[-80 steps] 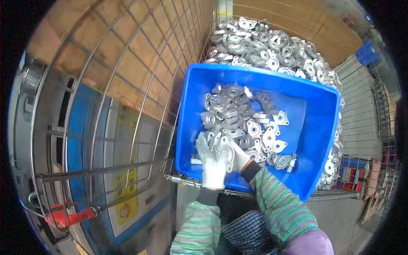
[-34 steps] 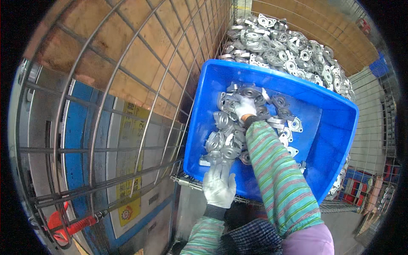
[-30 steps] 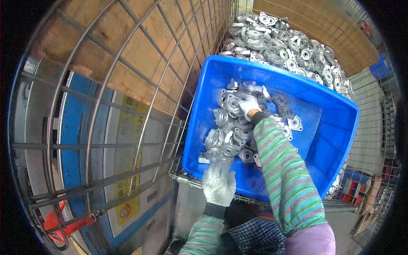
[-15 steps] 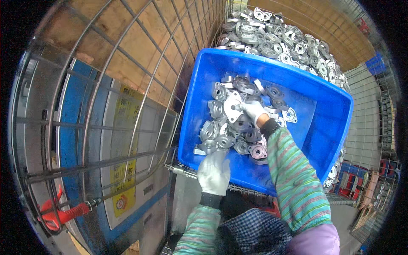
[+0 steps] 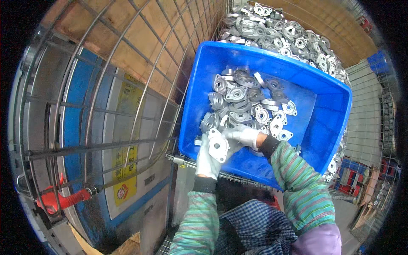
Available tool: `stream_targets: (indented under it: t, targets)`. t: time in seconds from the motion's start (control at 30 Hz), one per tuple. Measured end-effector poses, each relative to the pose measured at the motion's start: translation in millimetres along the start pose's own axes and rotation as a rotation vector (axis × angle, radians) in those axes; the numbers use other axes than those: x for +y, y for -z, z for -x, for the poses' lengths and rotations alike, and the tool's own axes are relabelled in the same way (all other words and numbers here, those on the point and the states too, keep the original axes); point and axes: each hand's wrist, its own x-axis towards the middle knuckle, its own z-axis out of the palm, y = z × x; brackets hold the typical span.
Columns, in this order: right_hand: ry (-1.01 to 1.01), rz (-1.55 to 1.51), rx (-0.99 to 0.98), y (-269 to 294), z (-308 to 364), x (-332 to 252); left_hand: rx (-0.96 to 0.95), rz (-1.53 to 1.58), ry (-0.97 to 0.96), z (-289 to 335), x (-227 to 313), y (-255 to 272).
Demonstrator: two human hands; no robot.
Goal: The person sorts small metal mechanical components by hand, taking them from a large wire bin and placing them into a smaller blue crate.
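White work gloves cover both my hands, which meet over the near left side of a blue plastic bin (image 5: pixel 329 123). My left hand (image 5: pixel 207 160) grips an oval flanged metal casting (image 5: pixel 223 154) with a round center hole and smaller holes at its ends. Coming from the right, my right hand (image 5: pixel 246 135) has its fingers curled against the upper right edge of the same casting; some of its fingertips are hidden. Beneath and beyond the hands, similar grey flanged castings (image 5: pixel 236 93) lie heaped in the bin's left and middle part.
Behind the bin rises a large pile of the same castings (image 5: pixel 289 36). Wire mesh (image 5: pixel 140 80) stands close on the left, with brown board (image 5: pixel 114 38) beyond it. A red coiled hose (image 5: pixel 70 199) hangs at lower left, and more mesh (image 5: pixel 369 106) stands on the right.
My right hand has come from the heap toward me, bringing a casting to my left hand. The left hand has risen slightly and now holds that casting.
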Motion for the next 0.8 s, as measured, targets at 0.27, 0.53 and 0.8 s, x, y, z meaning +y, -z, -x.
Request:
stream_targets:
  t: [0.27,0.53,0.8]
  targets:
    - [-0.132,0.167,0.894,90.3,-101.8,53.2,0.173,-0.083,-0.067,8.6,-8.7,13.1]
    - [-0.083,0.027,0.861,80.3,-115.0,62.2,0.14,-0.11,-0.058,10.7,-7.9,15.7]
    - [-0.084,-0.23,0.373,8.9,0.2,-5.0,0.183,-0.077,-0.065,4.9,-12.9,15.7]
